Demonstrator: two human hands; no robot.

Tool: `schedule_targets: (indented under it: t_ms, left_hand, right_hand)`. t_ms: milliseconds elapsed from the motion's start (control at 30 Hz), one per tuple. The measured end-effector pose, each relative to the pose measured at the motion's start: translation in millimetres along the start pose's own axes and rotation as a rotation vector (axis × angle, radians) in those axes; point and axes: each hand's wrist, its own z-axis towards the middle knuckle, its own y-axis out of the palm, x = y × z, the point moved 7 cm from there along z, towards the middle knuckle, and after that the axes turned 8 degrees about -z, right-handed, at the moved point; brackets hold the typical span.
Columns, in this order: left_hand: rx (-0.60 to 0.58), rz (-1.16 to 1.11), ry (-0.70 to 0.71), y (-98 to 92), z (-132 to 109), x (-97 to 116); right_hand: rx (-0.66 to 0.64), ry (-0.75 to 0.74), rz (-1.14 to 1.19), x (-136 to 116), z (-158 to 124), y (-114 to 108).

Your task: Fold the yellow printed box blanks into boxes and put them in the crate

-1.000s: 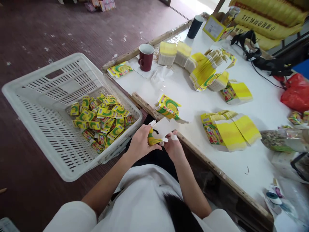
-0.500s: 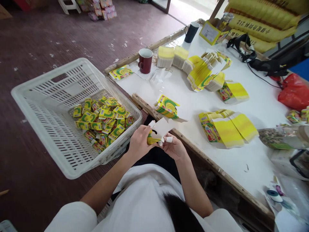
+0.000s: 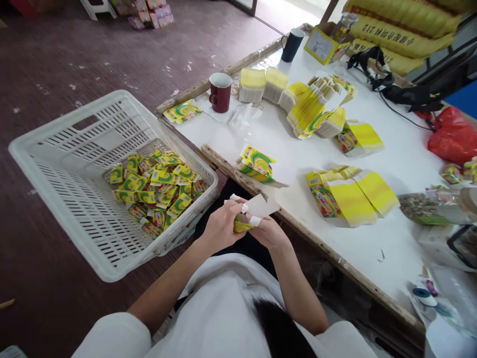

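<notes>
Over my lap, my left hand [image 3: 220, 223] and my right hand [image 3: 271, 232] are both closed on one small yellow carton [image 3: 243, 226] with a white inner side and raised flaps. White tape or wraps cover some fingertips on both hands. My fingers hide much of the carton. To the left, a white plastic basket [image 3: 48, 164] holds a heap of small yellow-green cartons [image 3: 164, 181]. On the table edge just beyond my hands lies a yellow-green carton [image 3: 257, 164] with a white flap sticking out.
The white table [image 3: 357, 253] has a wooden edge. On it are stacks of flat yellow cartons [image 3: 350, 196], a maroon mug [image 3: 220, 93], a dark mug [image 3: 292, 45], a flat carton [image 3: 182, 111], a red plastic bag [image 3: 452, 136] and a jar [image 3: 421, 208]. Yellow sacks [image 3: 395, 32] stand behind.
My fingers have shifted on the carton, and its white flap now tilts more to the right. My right hand's taped finger has moved in closer to the carton's opening.
</notes>
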Motion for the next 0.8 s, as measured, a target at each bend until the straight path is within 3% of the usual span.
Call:
schedule_targets:
  t_ms: [133, 300, 400, 533, 633, 800]
  left_hand:
    - [-0.095, -0.057, -0.128, 5.2, 0.8, -8.0]
    - [-0.202, -0.179, -0.322, 8.7, 3.4, -19.7]
    - [-0.244, -0.238, -0.356, 15.5, 3.9, -22.6]
    - [-0.124, -0.107, -0.255, 9.8, 4.2, -22.2]
    - [-0.042, -0.037, -0.253, -3.1, 1.3, -23.9]
    - [0.029, -0.072, -0.246, -28.2, 2.3, -19.3]
  right_hand:
    - [-0.017, 0.013, -0.093, 3.5, 1.1, -4.9]
    - [0.059, -0.162, -0.347, -0.4, -9.1, -9.5]
    - [0.112, -0.213, -0.560, -3.5, -15.1, -7.3]
    - [0.313, -0.278, -0.682, -10.5, -17.2, -16.3]
    - [0.440, -0.388, -0.757, -15.0, -18.6, -23.6]
    - [0.303, -0.501, -1.025, -11.7, -16.1, -18.1]
